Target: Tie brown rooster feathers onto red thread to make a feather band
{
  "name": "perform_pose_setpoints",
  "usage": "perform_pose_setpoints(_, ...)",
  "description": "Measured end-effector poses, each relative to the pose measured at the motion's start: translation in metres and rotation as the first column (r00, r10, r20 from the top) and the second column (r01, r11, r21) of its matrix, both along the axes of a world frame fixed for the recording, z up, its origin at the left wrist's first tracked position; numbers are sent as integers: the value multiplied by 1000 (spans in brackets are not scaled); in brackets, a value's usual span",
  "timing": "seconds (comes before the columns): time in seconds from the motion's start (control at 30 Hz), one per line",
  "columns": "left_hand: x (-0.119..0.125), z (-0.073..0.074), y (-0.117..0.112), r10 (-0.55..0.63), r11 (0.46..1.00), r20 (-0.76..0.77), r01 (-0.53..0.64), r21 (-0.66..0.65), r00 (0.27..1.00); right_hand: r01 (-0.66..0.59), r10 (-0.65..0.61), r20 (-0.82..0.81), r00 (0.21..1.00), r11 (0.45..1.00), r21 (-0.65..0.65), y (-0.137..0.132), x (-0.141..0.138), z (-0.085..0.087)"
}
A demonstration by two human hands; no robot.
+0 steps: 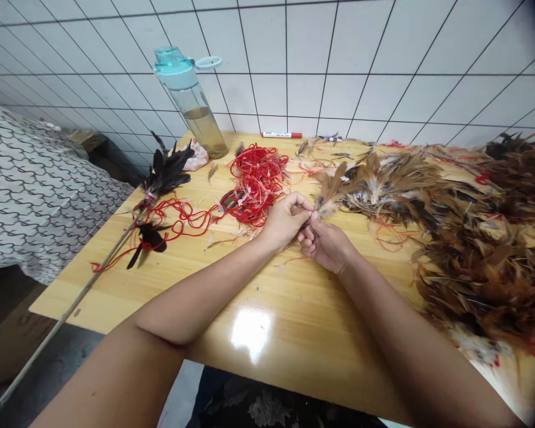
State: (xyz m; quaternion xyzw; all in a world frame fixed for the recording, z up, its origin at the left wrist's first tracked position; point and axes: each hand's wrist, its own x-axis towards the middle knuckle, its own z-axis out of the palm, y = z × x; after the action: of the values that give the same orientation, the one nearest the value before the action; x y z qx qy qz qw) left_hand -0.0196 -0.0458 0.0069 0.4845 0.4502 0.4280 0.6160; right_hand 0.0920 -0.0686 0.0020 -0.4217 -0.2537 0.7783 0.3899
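Observation:
Over the middle of the table, my left hand (285, 221) and my right hand (324, 242) meet, thumbs and fingertips pinched together. Between them they grip the base of a small bunch of brown feathers (332, 189), whose tips fan up and to the right. My fingers cover the quill ends. A thin red thread (296, 260) trails on the table just below my hands. Left of my hands lies a tangled heap of red string (258, 184). Close by on the right spreads a larger pile of brown feathers (383, 184).
A thin stick (78, 297) with black feathers (169, 169) tied to it overhangs the left table edge. Behind stands a bottle (196, 110) with a teal lid. A red-capped marker (280, 135) lies by the tiled wall. Dark brown feathers (485, 279) heap at the right.

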Motion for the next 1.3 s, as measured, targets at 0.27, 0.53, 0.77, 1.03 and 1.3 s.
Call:
perform_pose_setpoints(0.27,-14,-12,17,198,913,-286,-70,401,938,78,-255,471,844,929,363,-2,-4,-17)
perform_pose_setpoints(0.53,-20,-15,22,225,771,-480,146,620,848,-185,-679,636,366,617,765,4,18,-16)
perform_pose_setpoints(0.77,-15,-10,13,194,714,-529,250,653,826,-353,-641,702,312,607,712,5,20,-17)
perform_pose_setpoints(1.03,-14,-11,11,142,742,-539,271,613,831,-415,-597,753,278,632,654,8,23,-21)
perform_pose_setpoints(1.3,-18,-18,19,95,837,-505,206,508,858,-423,-576,760,301,633,648,13,27,-24)
